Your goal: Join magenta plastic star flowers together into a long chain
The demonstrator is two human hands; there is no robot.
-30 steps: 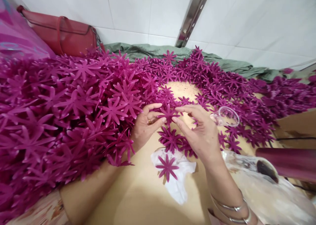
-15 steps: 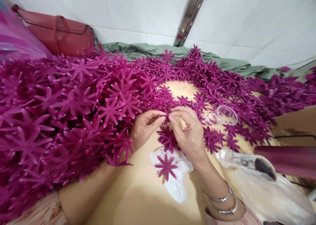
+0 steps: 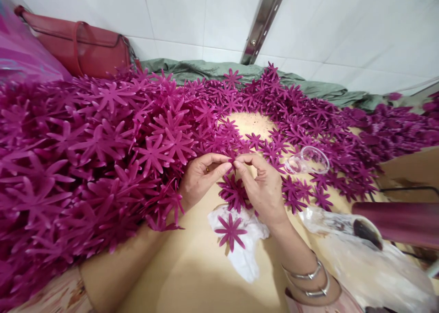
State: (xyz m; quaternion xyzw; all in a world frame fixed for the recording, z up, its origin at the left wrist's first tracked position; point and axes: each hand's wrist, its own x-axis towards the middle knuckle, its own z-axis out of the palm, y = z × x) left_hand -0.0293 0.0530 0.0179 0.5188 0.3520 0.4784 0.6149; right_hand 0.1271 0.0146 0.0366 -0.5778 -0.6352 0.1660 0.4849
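Observation:
My left hand [image 3: 203, 175] and my right hand [image 3: 263, 185] meet at the fingertips over the table. Both pinch a small magenta petal piece [image 3: 232, 162], mostly hidden by the fingers. Just below them lie several magenta star-shaped petal pieces [image 3: 233, 191], overlapping. Nearer to me, a single flat star-shaped petal piece [image 3: 231, 232] rests on a crumpled white cloth [image 3: 247, 260]. A large heap of the same petal pieces [image 3: 103, 143] presses against my left forearm.
To the right lie a clear plastic cup [image 3: 313, 160] on its side and a plastic bag [image 3: 373, 267] with a roll [image 3: 365, 230]. More petal pieces [image 3: 302, 116] spread along the back by a green cloth [image 3: 192, 70]. A red handbag [image 3: 78, 43] stands at the back left.
My right fingers have curled in closer around the petal piece, which shows less now. My hands stay in nearly the same place.

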